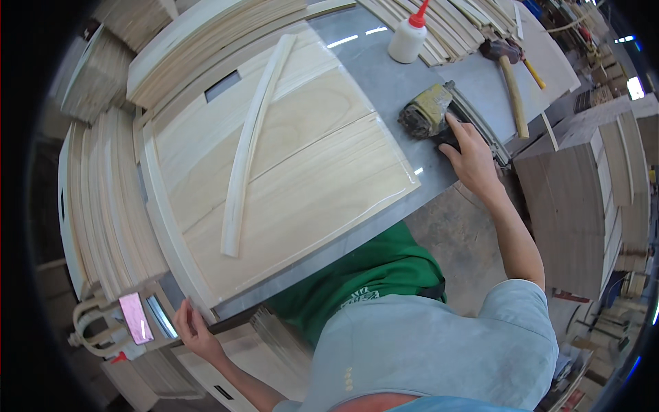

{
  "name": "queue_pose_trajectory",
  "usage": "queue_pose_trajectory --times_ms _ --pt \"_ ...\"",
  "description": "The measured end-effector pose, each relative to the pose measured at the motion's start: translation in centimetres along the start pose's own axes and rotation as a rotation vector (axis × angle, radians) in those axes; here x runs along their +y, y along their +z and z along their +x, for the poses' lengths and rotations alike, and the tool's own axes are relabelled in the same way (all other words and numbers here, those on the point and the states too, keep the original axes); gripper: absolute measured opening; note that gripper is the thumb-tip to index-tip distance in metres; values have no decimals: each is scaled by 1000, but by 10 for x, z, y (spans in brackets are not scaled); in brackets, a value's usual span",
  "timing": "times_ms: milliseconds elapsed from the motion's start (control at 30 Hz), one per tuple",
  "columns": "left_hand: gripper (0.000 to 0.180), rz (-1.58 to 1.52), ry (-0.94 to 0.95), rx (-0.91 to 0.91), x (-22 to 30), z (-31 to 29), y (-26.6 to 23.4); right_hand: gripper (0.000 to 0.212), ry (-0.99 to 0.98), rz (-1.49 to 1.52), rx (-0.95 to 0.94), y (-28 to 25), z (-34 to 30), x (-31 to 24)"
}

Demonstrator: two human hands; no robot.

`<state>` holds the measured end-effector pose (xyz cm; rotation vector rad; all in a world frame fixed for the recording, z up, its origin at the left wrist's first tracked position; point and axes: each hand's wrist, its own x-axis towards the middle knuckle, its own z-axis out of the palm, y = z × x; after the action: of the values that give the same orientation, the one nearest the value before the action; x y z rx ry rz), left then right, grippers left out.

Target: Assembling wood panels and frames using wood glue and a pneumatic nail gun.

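Observation:
A pale wooden panel (pixel 312 189) lies on the grey table, with white glue lines along its near and right edges. One wooden strip (pixel 165 213) runs along the panel's left edge. At that strip's near end, my left hand (pixel 199 340) has its fingertips against the corner, fingers bent around it. Another loose wooden strip (pixel 252 144) lies slantwise across the panel. To the panel's right, my right hand (pixel 473 154) is closed around the handle of a yellow-and-black nail gun (pixel 427 111), which is on or just above the tabletop; its handle is partly hidden by my fingers.
A white glue bottle (pixel 408 42) with a red tip stands at the far side. A hammer (pixel 513 96) lies right of the nail gun. Stacked boards (pixel 113 206) flank the left, and another stack (pixel 566 199) stands right. A phone (pixel 135 318) lies beyond my left hand.

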<state>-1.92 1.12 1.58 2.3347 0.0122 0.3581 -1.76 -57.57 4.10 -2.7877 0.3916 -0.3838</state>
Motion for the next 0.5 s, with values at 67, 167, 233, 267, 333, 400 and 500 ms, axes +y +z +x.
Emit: queue_pose_trajectory --times_ms 67,167,233,267,333,400,500 --pt "31 -19 -31 64 6 2 5 41 7 44 17 -8 6 6" --pt "31 -67 -99 92 17 8 14 30 80 183 209 -20 41 29" --pt "31 -75 -64 89 28 17 28 27 50 124 348 -10 82 59" --pt "31 -86 -43 89 34 22 36 27 12 -2 395 -2 105 76" --pt "31 -90 -19 100 48 26 43 28 -30 -117 444 9 142 96" --pt "31 -68 20 51 58 27 47 24 46 -279 375 23 167 100" --pt "30 -58 49 34 59 21 45 22 42 -297 275 34 179 115"
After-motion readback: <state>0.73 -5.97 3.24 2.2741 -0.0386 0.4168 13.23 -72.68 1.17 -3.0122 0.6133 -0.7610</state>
